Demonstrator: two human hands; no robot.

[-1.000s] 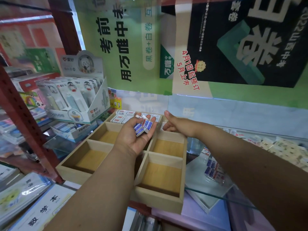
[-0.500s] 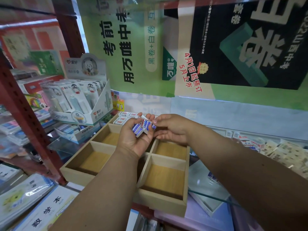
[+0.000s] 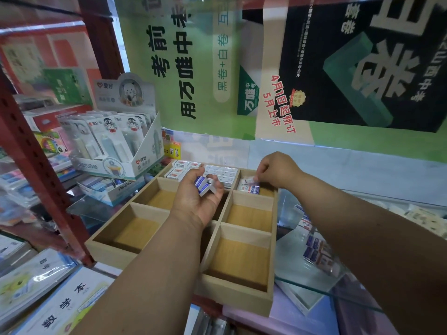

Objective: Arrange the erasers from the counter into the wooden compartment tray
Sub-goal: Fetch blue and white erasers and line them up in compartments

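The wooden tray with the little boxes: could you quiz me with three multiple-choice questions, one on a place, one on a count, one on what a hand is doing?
1. Where is the right hand?
A. over the tray's far right compartment
B. over the near left compartment
C. on the glass shelf

2. How many compartments in the wooden tray's right column hold no erasers?
A. none
B. two
C. three

3. What is the left hand doing?
A. lying flat and empty
B. holding a few erasers
C. gripping the tray's edge

Answers: 1 A, its fingers reach down there; 2 B, two show bare wood; 3 B, its fingers curl round them.
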